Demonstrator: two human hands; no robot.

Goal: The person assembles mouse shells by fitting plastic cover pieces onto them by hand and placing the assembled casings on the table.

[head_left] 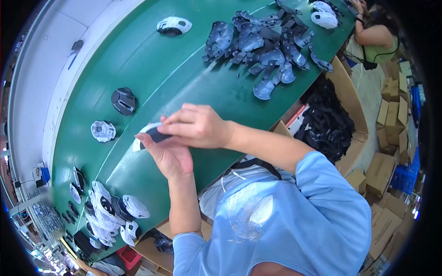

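Note:
My left hand (168, 156) is closed around a white-and-dark computer mouse shell (138, 143), holding it over the green table. The fingers of my right hand (195, 126) are bent and pressed onto the shell's dark part from above. Much of the shell is hidden by both hands. Beyond it on the table sit a dark grey mouse (123, 101) and a white mouse shell (102, 131). Farther up lies another white mouse shell (174, 25) with a dark underside.
Glossy dark plastic shell parts (264, 50) are heaped along the table (152, 78). White mouse shells (103, 214) are piled at lower left. A cardboard box (352, 89) of black pieces stands beside the table. Another person (377, 41) sits at the far end, near stacked cartons (380, 172).

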